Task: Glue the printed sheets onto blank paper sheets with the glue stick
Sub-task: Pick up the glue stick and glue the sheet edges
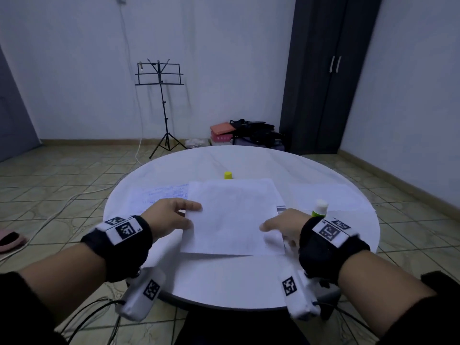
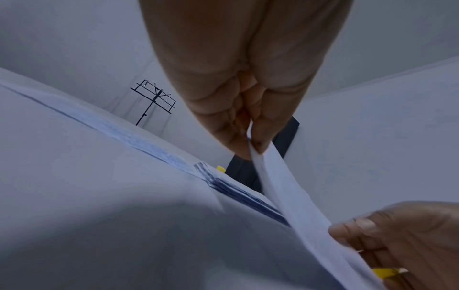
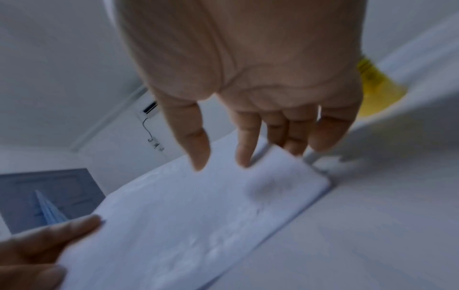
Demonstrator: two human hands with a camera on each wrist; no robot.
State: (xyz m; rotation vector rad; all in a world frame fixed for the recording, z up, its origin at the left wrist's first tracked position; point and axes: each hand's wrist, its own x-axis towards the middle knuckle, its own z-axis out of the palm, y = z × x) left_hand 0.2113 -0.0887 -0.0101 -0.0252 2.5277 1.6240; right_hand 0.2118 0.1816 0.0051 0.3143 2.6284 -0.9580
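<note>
- Now the round table point(image 1: 224, 282) holds the papers.
- One thin, floppy sheet point(image 1: 231, 215) sits in the middle; grab it by the edges.
- Left hand point(image 1: 171, 215) pinches its left edge.
- Right hand point(image 1: 281, 226) stays loose, fingers touching the right edge.
- Glue stick point(image 1: 319, 208) stands just right.

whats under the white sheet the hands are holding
Under the white sheet lies another sheet, its right edge and a printed strip showing. The left hand pinches its left edge; the right hand is at its right edge. The covered middle cannot be seen.
</note>
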